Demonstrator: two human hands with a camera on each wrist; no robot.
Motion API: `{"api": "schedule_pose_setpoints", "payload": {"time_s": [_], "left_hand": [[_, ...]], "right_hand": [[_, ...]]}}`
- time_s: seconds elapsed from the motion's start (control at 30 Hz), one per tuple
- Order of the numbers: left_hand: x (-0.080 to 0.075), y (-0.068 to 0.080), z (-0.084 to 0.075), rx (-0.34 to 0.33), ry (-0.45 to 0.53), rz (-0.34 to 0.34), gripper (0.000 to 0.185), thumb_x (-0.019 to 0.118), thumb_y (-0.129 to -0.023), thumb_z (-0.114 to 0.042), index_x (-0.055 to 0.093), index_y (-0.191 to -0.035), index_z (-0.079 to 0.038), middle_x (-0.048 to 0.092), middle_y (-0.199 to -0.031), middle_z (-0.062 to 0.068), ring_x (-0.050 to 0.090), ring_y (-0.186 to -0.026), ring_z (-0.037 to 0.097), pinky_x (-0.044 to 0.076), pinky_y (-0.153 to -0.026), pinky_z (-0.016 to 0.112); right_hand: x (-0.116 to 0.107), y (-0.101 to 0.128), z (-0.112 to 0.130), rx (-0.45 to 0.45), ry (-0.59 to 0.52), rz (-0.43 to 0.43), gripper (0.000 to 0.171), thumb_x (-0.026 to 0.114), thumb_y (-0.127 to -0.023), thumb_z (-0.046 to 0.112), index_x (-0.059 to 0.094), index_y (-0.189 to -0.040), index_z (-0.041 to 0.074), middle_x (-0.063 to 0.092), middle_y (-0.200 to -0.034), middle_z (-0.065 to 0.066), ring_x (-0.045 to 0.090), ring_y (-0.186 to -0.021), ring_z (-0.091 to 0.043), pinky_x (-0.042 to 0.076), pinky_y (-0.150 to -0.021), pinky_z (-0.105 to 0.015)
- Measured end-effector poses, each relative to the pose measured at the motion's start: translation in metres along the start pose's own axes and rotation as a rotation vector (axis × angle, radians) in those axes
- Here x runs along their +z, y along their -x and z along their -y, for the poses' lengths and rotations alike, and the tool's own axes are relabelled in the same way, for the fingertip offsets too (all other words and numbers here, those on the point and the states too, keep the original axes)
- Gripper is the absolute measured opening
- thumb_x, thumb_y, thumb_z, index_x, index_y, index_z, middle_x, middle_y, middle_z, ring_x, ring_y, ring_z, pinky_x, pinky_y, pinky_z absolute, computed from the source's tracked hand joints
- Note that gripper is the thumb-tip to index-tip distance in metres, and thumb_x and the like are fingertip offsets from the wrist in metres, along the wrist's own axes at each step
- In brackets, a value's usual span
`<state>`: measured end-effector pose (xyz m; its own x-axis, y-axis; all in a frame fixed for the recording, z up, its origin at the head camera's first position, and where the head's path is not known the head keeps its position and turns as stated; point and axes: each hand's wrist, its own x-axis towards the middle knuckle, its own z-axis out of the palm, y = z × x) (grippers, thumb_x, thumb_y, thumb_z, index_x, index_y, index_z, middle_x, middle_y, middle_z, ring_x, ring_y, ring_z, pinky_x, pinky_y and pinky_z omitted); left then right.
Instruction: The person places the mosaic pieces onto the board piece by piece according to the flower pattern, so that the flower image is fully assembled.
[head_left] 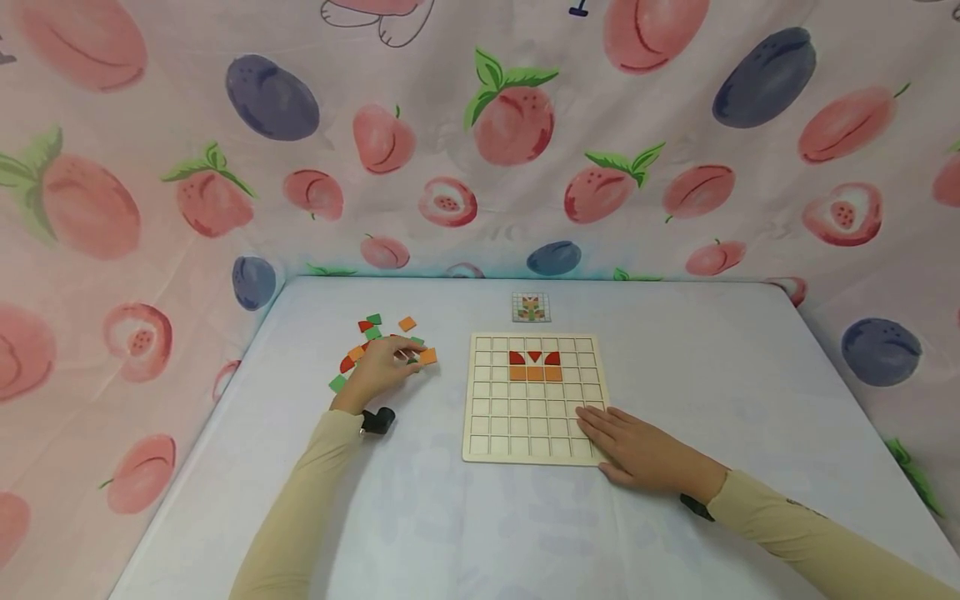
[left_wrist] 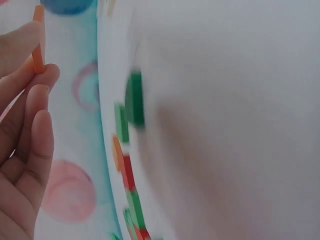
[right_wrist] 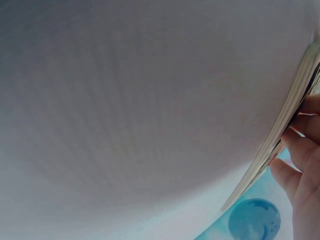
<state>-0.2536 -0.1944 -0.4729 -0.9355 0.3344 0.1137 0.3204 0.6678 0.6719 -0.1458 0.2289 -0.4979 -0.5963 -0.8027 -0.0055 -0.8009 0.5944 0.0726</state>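
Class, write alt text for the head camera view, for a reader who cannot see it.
A person's left hand pinches an orange tile over a pile of loose tiles while the right hand lies flat on the lower right corner of a wooden grid board. The board holds three red and three orange pieces; a small pattern card lies behind it.
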Motion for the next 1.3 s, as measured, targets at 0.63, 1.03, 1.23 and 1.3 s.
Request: {"api": "schedule_pose_setpoints", "payload": {"time_s": [0.63,1.03,1.23,1.3], "left_hand": [[0.05,-0.019,-0.053,0.099,-0.007,0.131,0.026,0.071,-0.084,-0.016,0.069,-0.109,-0.01,0.068,-0.103,0.002,0.059,-0.09,0.015,0.05,-0.081,0.029],[0.076,-0.026,-0.075,0.109,0.017,0.23,0.023,0.07,-0.085,-0.014,0.07,-0.107,-0.008,0.068,-0.103,0.004,0.058,-0.089,0.014,0.05,-0.079,0.027],[0.086,-0.03,-0.08,0.137,0.003,0.25,0.024,0.07,-0.085,-0.016,0.07,-0.107,-0.008,0.068,-0.103,0.004,0.059,-0.088,0.013,0.05,-0.077,0.023],[0.088,-0.031,-0.082,0.137,-0.003,0.256,0.025,0.07,-0.085,-0.017,0.07,-0.108,-0.007,0.068,-0.103,0.004,0.059,-0.087,0.012,0.05,-0.077,0.022]], "right_hand": [[0.0,0.001,0.0,-0.003,0.004,-0.019,0.061,0.054,-0.093,0.037,0.04,-0.14,0.0,0.038,-0.148,-0.014,0.039,-0.135,-0.028,0.036,-0.107,-0.043],[0.003,0.001,0.001,-0.022,0.0,-0.055,0.062,0.055,-0.092,0.036,0.041,-0.14,0.0,0.039,-0.148,-0.015,0.041,-0.134,-0.029,-0.01,-0.117,-0.021],[0.001,0.001,0.001,-0.027,0.016,-0.075,0.061,0.055,-0.092,0.036,0.042,-0.139,-0.001,0.04,-0.147,-0.015,0.042,-0.133,-0.028,-0.012,-0.115,-0.019],[0.0,0.001,0.0,-0.024,0.022,-0.072,0.061,0.055,-0.092,0.037,0.042,-0.139,0.0,0.04,-0.147,-0.014,0.042,-0.133,-0.028,-0.01,-0.116,-0.019]]}}
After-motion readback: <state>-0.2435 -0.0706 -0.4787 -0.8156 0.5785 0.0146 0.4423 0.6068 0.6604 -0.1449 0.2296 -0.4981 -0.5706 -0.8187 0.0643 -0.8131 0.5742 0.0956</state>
